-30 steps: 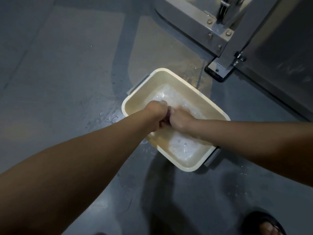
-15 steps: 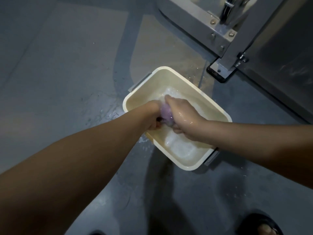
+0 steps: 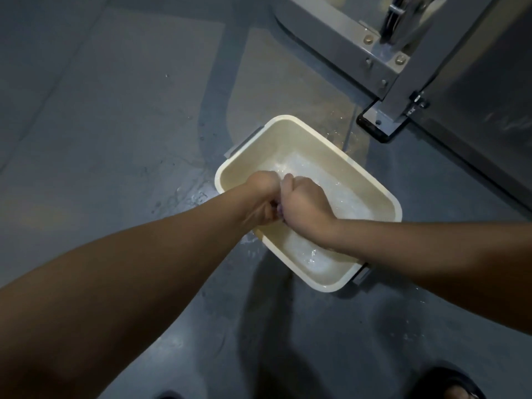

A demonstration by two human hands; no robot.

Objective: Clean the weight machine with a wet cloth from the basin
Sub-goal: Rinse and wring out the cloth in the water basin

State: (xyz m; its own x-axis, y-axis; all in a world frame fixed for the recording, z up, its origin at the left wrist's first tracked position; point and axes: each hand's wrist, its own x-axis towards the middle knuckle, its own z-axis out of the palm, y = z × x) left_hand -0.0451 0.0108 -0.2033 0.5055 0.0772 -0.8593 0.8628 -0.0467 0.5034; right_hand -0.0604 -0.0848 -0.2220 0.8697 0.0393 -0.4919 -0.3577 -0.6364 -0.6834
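Note:
A cream rectangular basin [image 3: 311,139] with soapy water stands on the grey floor. Over its near-left side my left hand [image 3: 263,197] and my right hand [image 3: 302,203] are both curled tight around a purple cloth [image 3: 278,209], fists pressed together. Only a small sliver of the cloth shows between them. The grey metal frame of the weight machine [image 3: 383,64] stands at the upper right, its foot plate [image 3: 380,125] just beyond the basin's far corner.
Water is splashed on the floor [image 3: 187,194] left of the basin and near the machine's foot. A dark panel [image 3: 483,110] runs along the right. My sandalled foot [image 3: 457,387] shows at the bottom right.
My hands have twisted against each other around the cloth. Half a second ago a purple bulge of it showed between them; now it is almost hidden in the fists.

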